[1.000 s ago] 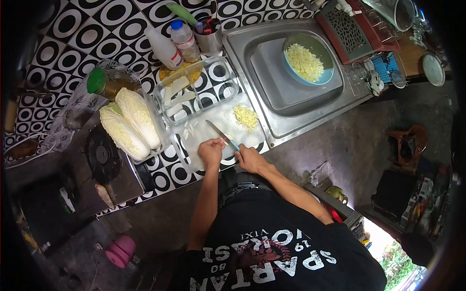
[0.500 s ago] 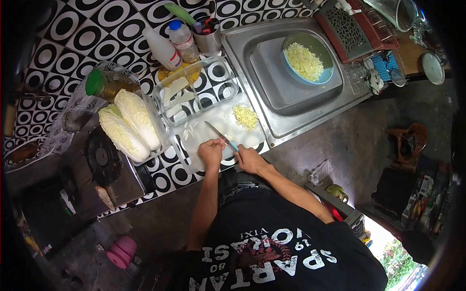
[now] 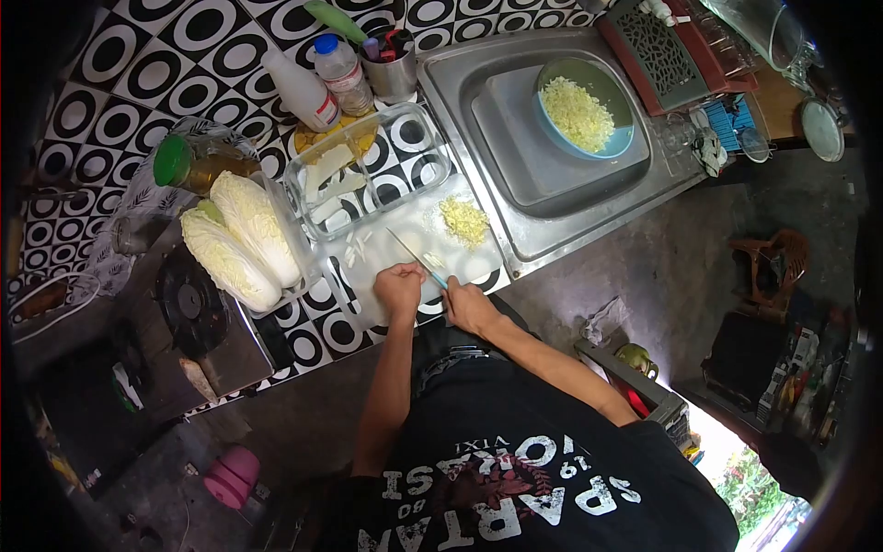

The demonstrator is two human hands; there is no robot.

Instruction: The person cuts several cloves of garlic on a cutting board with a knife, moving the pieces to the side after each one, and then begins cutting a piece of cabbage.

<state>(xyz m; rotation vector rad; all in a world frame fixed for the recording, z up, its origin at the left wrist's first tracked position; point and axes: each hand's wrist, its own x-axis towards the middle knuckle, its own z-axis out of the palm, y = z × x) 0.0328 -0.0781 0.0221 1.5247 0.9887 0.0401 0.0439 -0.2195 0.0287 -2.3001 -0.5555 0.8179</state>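
My right hand (image 3: 467,305) grips a knife (image 3: 437,278) by its light blue handle, the blade pointing up and left over a whitish cutting board (image 3: 377,262). Just left of the blade, my left hand (image 3: 398,289) is closed with its fingers curled; what they hold, if anything, is hidden. A few pale pieces (image 3: 431,259) lie beside the blade on its right. Thin white strips (image 3: 357,247) lie farther left on the board. A heap of finely chopped pale yellow bits (image 3: 464,222) sits at the board's right side.
Behind the board stands a clear divided container (image 3: 418,191) with white slabs (image 3: 333,167). Napa cabbages (image 3: 244,244) fill a tray at left, near a stove burner (image 3: 190,296). A blue bowl (image 3: 593,155) of chopped pale vegetable stands in the sink (image 3: 487,175). Bottles (image 3: 345,75) stand at the back.
The knife has turned slightly, so its blade looks thinner, and its handle has shifted a little left with my right hand. My left hand stays almost in place.
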